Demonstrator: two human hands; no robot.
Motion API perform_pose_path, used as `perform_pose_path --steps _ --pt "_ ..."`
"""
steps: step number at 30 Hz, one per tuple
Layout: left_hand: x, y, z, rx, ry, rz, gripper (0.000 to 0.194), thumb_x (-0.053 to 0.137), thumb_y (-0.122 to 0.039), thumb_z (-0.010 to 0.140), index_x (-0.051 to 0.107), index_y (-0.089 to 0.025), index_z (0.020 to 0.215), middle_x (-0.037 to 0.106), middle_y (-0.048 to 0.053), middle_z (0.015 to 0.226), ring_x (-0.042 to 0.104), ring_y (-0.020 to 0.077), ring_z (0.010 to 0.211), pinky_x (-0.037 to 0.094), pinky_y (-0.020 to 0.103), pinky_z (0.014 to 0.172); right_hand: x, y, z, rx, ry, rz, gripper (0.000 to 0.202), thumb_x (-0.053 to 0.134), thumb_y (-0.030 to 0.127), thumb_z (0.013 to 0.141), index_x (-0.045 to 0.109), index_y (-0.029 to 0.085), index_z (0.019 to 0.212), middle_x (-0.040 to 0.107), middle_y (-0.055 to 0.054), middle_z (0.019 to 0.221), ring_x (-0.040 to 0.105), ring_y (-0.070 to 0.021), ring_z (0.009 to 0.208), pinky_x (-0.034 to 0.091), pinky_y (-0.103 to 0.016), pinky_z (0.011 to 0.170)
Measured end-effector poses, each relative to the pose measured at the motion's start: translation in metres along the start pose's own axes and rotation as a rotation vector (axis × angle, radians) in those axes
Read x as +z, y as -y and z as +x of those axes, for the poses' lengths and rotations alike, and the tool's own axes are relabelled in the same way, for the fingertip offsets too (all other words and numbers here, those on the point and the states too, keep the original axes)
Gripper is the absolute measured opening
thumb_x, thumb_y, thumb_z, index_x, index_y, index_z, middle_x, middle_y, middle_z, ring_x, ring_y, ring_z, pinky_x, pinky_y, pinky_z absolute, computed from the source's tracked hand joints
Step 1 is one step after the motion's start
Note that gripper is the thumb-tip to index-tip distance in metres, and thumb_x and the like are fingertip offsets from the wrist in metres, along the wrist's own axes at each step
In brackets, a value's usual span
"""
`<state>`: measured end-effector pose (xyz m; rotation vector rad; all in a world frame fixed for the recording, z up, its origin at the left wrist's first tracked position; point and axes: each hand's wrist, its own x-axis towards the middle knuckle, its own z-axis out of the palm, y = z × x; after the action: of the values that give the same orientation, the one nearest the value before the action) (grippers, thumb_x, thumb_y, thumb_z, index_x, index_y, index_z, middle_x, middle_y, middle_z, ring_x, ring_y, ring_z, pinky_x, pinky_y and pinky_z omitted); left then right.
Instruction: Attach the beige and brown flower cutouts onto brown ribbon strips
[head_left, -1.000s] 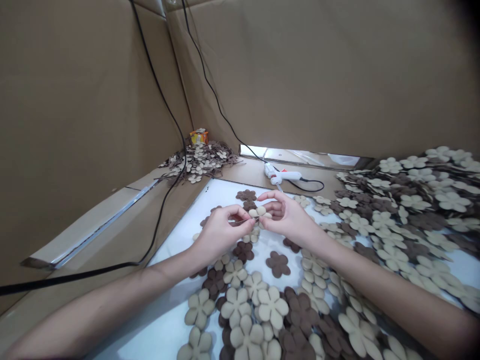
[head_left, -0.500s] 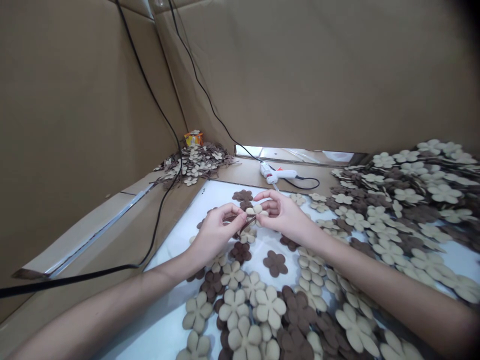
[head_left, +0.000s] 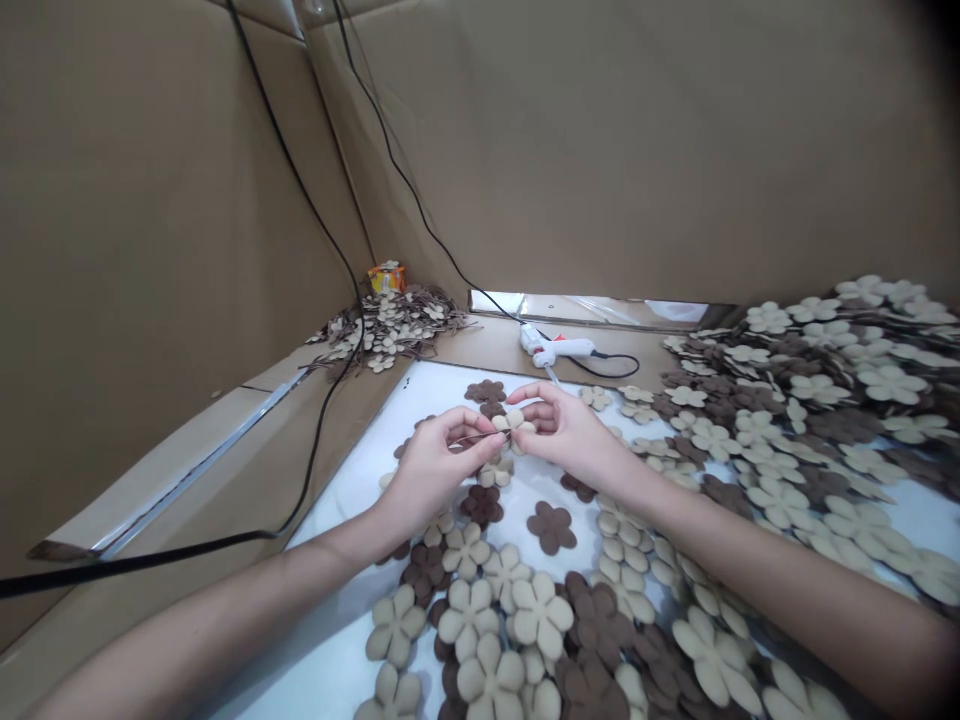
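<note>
Between my two hands, over the white board [head_left: 337,510], is a small cream flower [head_left: 513,424]. My right hand [head_left: 566,435] pinches it from the right with thumb and fingers. From the left, my left hand [head_left: 439,460] has thumb and forefinger closed on a thin brown cord [head_left: 472,436], its thumb tip close to the flower's centre. Where cord and flower meet is too small to tell. Loose brown flowers [head_left: 551,527] and cream flowers [head_left: 469,612] lie on the board below and beside my hands.
A white glue gun [head_left: 559,348] with a black cable rests beyond the board. Flowers with brown cords form a pile [head_left: 397,322] at the back left, near an orange packet [head_left: 387,277]. A large flower heap [head_left: 847,370] stands at the right. Cardboard walls [head_left: 600,150] rise behind.
My left thumb has moved slightly right, toward the flower's centre. The brown cord, which hung in a loop below the fingers, now shows as a thin line between them. My right hand has hardly moved.
</note>
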<state>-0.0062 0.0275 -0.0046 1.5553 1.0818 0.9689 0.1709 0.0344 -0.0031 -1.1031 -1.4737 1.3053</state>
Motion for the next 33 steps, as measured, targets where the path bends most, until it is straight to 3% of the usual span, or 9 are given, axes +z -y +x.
perform_pose_path --steps 8,33 --pt "0.0014 -0.0027 -0.0012 -0.008 -0.032 0.022 0.017 0.065 -0.029 0.076 0.057 -0.015 0.075 0.059 -0.001 0.064 0.052 0.0097 0.057 0.043 0.021 0.055 0.0028 0.0017 -0.0022 0.013 -0.002 0.009 0.036 0.06 0.009 0.064 0.052 0.019 0.098 0.058 0.004 0.075 0.052 -0.0068 0.06 0.041 -0.02 0.056" --pt "-0.0075 0.0033 0.0051 0.078 -0.03 0.12 0.019 0.067 -0.032 0.073 0.058 -0.016 0.072 0.063 0.001 0.067 0.056 0.0122 0.058 0.044 0.022 0.054 0.0044 -0.0006 -0.0042 0.036 0.026 -0.045 0.035 0.059 0.013 0.066 0.051 0.019 0.1 0.059 0.003 0.076 0.054 -0.0099 0.062 0.04 -0.022 0.056"
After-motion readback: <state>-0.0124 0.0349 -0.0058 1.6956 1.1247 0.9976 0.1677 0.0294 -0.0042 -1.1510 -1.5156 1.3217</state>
